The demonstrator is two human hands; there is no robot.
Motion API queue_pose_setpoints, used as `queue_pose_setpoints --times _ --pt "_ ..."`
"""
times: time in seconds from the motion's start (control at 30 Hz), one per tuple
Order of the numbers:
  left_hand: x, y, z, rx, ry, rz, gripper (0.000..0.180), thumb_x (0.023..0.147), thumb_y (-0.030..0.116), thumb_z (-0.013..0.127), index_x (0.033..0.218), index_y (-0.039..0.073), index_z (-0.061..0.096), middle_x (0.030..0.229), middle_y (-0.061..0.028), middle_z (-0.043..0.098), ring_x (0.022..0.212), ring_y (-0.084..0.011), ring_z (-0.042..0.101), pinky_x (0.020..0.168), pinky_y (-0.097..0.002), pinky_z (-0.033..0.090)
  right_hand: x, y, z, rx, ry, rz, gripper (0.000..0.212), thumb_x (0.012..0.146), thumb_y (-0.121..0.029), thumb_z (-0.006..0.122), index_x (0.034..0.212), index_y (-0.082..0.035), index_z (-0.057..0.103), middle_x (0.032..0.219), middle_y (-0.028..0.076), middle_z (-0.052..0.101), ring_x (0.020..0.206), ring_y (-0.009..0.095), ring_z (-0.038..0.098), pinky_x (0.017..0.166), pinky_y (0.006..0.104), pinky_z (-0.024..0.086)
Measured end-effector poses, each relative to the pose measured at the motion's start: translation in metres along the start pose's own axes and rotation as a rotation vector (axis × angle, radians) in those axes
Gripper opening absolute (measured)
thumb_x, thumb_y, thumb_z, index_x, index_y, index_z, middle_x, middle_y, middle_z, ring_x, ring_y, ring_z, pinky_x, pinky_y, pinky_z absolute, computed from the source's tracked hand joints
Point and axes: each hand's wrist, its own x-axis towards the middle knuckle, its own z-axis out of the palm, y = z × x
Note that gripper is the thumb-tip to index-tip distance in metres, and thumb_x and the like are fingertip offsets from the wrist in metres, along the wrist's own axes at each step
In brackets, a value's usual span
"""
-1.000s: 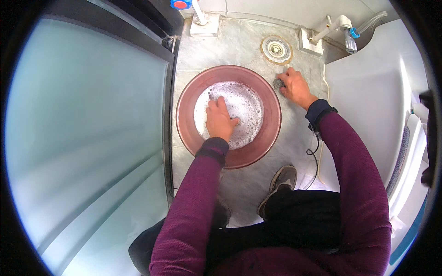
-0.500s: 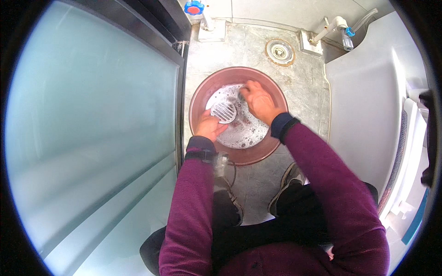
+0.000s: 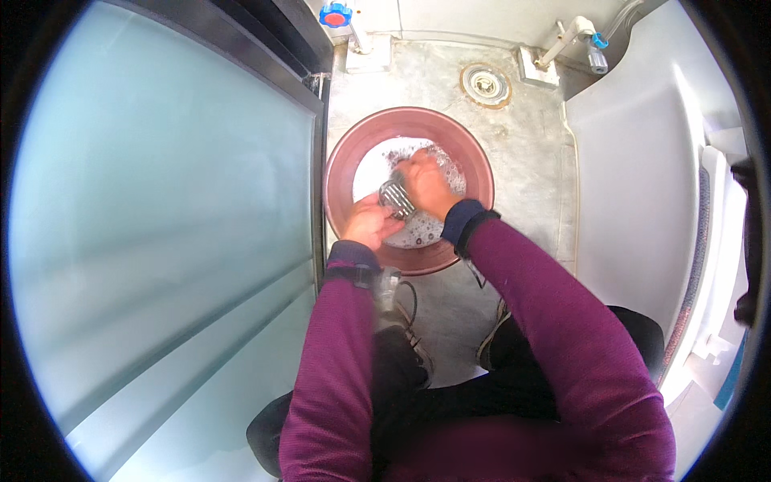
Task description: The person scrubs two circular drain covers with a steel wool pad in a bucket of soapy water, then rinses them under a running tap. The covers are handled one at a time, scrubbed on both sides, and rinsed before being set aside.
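Over soapy water in a reddish-brown plastic basin [image 3: 347, 145], my left hand [image 3: 368, 224] grips a round, slotted drain cover [image 3: 397, 200] by its edge. The cover looks metallic and is tilted. My right hand [image 3: 427, 183], smeared by motion, is curled against the cover's upper right side. A bit of something dark grey shows at its fingertips, too blurred to name. White suds [image 3: 372, 170] and bubbles float on the water around both hands.
A round floor drain [image 3: 486, 86] lies beyond the basin, between two pipes with blue-handled valves [image 3: 335, 14]. A frosted glass panel [image 3: 185, 201] stands close on the left, a white appliance-like body [image 3: 634, 177] on the right. My shoes are behind the basin.
My right hand has moved left and slightly down, from over the suds to against the drain cover. The cover has tilted in my left hand and now looks darker.
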Motion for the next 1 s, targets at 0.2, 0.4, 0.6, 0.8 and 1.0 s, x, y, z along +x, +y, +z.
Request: queue_pose_setpoints --times 0.2,0.4,0.6,0.8,1.0 --pt "-0.006 0.006 -0.003 -0.229 0.046 -0.064 0.030 0.109 0.009 0.042 0.138 0.008 0.048 0.122 -0.0144 0.063 0.107 -0.0316 0.068 0.096 -0.0607 0.058 -0.002 0.002 0.012 0.481 -0.375 0.165 0.036 0.080 -0.021 0.070 0.113 -0.010 0.077 0.113 0.021 0.074 0.101 0.038 0.072 0.089 0.0448 0.056" --pt "-0.002 0.001 -0.015 -0.292 0.031 -0.091 0.034 0.113 0.018 0.036 0.143 0.010 0.048 0.129 -0.0114 0.062 0.116 -0.0308 0.063 0.102 -0.0628 0.052 0.011 0.016 -0.016 0.095 -0.324 0.031 0.038 0.079 -0.018 0.072 0.115 -0.007 0.076 0.105 0.026 0.068 0.105 0.042 0.067 0.095 0.0453 0.054" --pt "0.004 -0.002 -0.011 -0.236 0.095 -0.095 0.034 0.112 0.012 0.036 0.143 0.014 0.049 0.133 -0.0097 0.062 0.119 -0.0287 0.063 0.103 -0.0598 0.052 0.020 0.011 0.011 0.058 0.044 0.161 0.033 0.087 -0.019 0.071 0.115 -0.003 0.073 0.108 0.025 0.068 0.106 0.041 0.067 0.095 0.0440 0.054" --pt "0.003 0.014 -0.005 -0.605 0.009 -0.147 0.050 0.111 0.042 0.036 0.146 0.006 0.041 0.149 -0.0176 0.048 0.137 -0.0358 0.048 0.114 -0.0605 0.041 0.015 -0.023 0.017 0.544 -0.435 0.262 0.041 0.092 -0.032 0.069 0.122 -0.005 0.072 0.114 0.025 0.069 0.110 0.039 0.066 0.098 0.0462 0.052" --pt "-0.002 0.010 -0.010 -0.503 0.023 -0.204 0.056 0.103 0.048 0.050 0.143 0.008 0.048 0.144 -0.0166 0.053 0.136 -0.0348 0.048 0.119 -0.0645 0.028 0.017 -0.009 -0.007 0.137 -0.707 -0.100 0.035 0.082 -0.021 0.069 0.115 -0.009 0.074 0.120 0.023 0.068 0.111 0.040 0.066 0.099 0.0473 0.051"
